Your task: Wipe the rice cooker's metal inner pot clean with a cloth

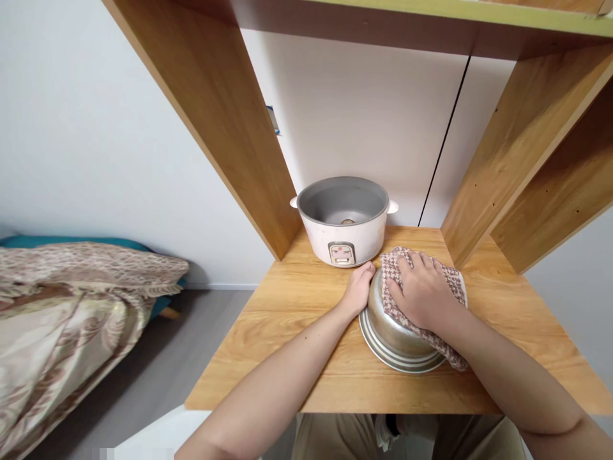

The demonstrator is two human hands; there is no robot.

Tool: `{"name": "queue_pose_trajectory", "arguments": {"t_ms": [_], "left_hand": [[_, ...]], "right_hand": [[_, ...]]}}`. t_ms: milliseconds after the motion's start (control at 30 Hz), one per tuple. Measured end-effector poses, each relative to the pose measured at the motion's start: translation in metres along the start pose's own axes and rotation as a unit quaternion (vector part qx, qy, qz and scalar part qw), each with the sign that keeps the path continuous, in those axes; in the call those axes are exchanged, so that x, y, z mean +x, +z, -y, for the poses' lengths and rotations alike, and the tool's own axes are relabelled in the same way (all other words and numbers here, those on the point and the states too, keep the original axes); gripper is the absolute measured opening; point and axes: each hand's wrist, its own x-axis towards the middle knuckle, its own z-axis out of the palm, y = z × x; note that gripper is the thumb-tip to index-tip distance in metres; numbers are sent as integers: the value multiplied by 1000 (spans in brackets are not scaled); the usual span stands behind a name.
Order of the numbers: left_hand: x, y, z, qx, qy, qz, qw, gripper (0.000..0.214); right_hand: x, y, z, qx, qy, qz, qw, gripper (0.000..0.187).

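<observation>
A metal inner pot [390, 335] lies upside down on the wooden shelf top [297, 332]. My right hand [421, 294] presses a brown-and-white checked cloth [450, 284] flat onto the pot's bottom, fingers stretched over the cloth. My left hand [358, 287] rests against the pot's left side, fingers curled around its wall. Just behind them stands a white rice cooker body [343, 220], open and without its pot.
Wooden side panels [225, 121] rise left and right of the shelf, with a white wall behind. A bed with a patterned blanket [67, 300] is at the far left, across grey floor [153, 377].
</observation>
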Motion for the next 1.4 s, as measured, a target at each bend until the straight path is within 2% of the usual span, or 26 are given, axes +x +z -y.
{"name": "queue_pose_trajectory", "arguments": {"t_ms": [133, 367, 600, 800, 1167, 1400], "left_hand": [[0, 0, 2, 1, 0, 1, 1000, 27], [0, -1, 1, 2, 3, 2, 1000, 29], [0, -1, 2, -1, 5, 1, 1000, 29], [0, -1, 2, -2, 6, 6, 1000, 27], [1, -1, 2, -2, 10, 6, 1000, 26], [0, -1, 1, -7, 8, 4, 1000, 27]], "right_hand": [[0, -2, 0, 3, -5, -6, 1000, 39], [-1, 6, -2, 6, -15, -13, 1000, 56], [0, -1, 0, 4, -6, -9, 1000, 39], [-1, 4, -3, 19, -21, -18, 999, 53], [-1, 5, -3, 37, -29, -12, 999, 58], [-1, -3, -1, 35, -28, -7, 999, 44]]}}
